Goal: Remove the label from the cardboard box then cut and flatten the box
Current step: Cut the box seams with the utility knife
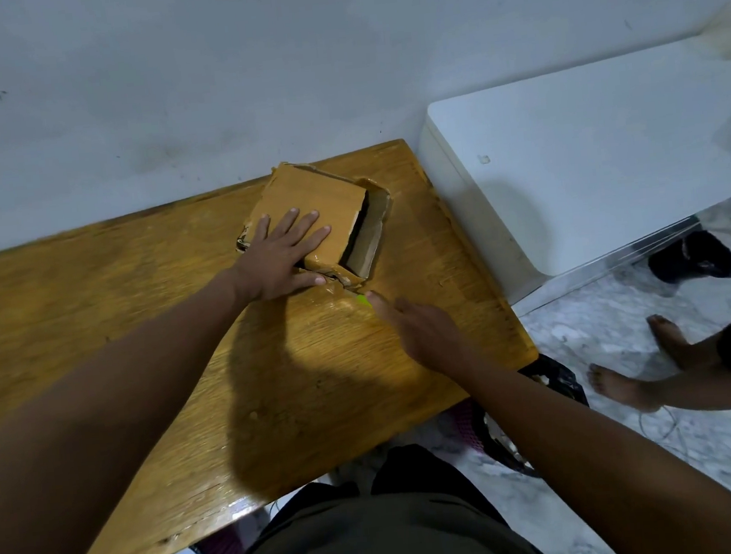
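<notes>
Middle of the frame, and the cardboard box [324, 218] sits on the wooden table [138, 343], close to the wall, its right end gaping open. The left hand [283, 258] lies flat on the lid, fingers spread and straight, pressing it down, thumb tucked along the near edge. Just below and to the right, the right hand [418, 329] holds a cutter [362, 299] with a bright green tip, forefinger stretched along it; how the other fingers wrap it I cannot tell. The tip looks aimed at the box's near corner.

Here's the danger, as I judge it: that left thumb sits right beside the corner the blade is heading for. A slip off the tape or a sudden give in the cardboard could send the edge straight into it. The box is already crushed and torn on its left side, so it may buckle or skid under pressure. No label shows from here.

Around it: a white cabinet [589, 157] stands just right of the table. Lower right, another person's bare feet [632, 380] stand on the marble floor [599, 500], near the working elbow. A dark shoe [694, 256] lies under the cabinet's edge.
</notes>
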